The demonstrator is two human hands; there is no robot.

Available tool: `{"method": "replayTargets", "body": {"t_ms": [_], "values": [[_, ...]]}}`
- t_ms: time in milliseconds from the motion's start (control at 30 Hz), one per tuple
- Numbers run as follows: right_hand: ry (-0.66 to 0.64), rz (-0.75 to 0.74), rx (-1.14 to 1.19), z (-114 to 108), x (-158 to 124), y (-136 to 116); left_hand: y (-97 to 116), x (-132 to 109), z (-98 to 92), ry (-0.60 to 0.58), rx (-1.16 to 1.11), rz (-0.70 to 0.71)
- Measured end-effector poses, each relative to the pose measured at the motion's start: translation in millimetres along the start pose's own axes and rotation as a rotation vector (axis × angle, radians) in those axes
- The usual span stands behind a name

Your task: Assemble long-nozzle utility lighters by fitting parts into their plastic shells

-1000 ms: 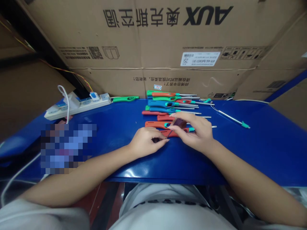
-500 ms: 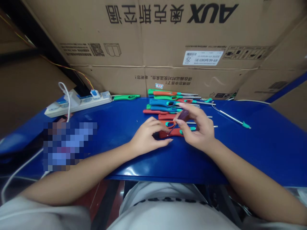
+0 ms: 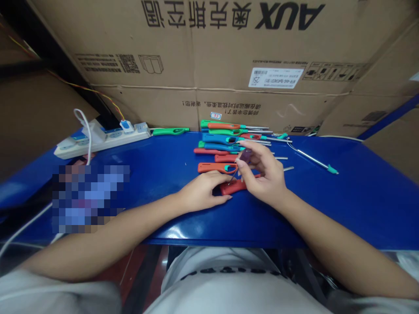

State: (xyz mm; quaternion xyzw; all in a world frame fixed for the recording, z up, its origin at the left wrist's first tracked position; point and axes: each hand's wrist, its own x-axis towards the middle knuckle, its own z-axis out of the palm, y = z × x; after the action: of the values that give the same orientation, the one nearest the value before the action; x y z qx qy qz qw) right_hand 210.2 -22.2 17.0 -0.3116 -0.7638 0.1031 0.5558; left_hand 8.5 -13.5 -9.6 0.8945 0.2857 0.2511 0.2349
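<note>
A red stick lighter (image 3: 231, 187) lies nearest me on the blue table, its handle toward the left and slightly tilted. My left hand (image 3: 204, 189) rests at the handle's end, index finger along the upper edge and thumb along the lower. In my right hand (image 3: 265, 174) a small screwdriver with a dark purple handle (image 3: 245, 155) is pinched between thumb and fingers. Its thin shaft points down-left to the lighter's handle; whether the tip touches a screw cannot be made out. My right hand covers the lighter's middle. Just beyond lies an orange stick lighter (image 3: 212, 168).
Several red, blue, green and orange stick lighters (image 3: 216, 138) lie stacked behind my hands. A loose metal tube with a teal end (image 3: 314, 160) is at right. At left are a green lighter (image 3: 168, 131) and a white power strip (image 3: 108, 140). A cardboard sheet (image 3: 163, 100) stands behind.
My left hand has come down and closed in on the red lighter's handle. The lighter has tilted a little, and the orange one lies farther left. The screwdriver stays in my right hand.
</note>
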Motion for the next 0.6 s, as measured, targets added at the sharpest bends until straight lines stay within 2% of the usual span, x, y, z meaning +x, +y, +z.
{"method": "replayTargets", "body": {"t_ms": [100, 200, 600], "values": [[-0.039, -0.014, -0.035, 2.6, -3.7, -1.2, 1.9, 0.5, -3.2, -0.056, 0.035, 0.048], [-0.047, -0.010, -0.042, 4.1, -5.1, -1.8, 3.0, 0.9, -5.0, -0.079, 0.050, 0.040], [-0.061, -0.015, 0.002, 4.6, -4.7, -3.2, 3.2, 1.3, -4.3, -0.046, 0.028, 0.052]]}}
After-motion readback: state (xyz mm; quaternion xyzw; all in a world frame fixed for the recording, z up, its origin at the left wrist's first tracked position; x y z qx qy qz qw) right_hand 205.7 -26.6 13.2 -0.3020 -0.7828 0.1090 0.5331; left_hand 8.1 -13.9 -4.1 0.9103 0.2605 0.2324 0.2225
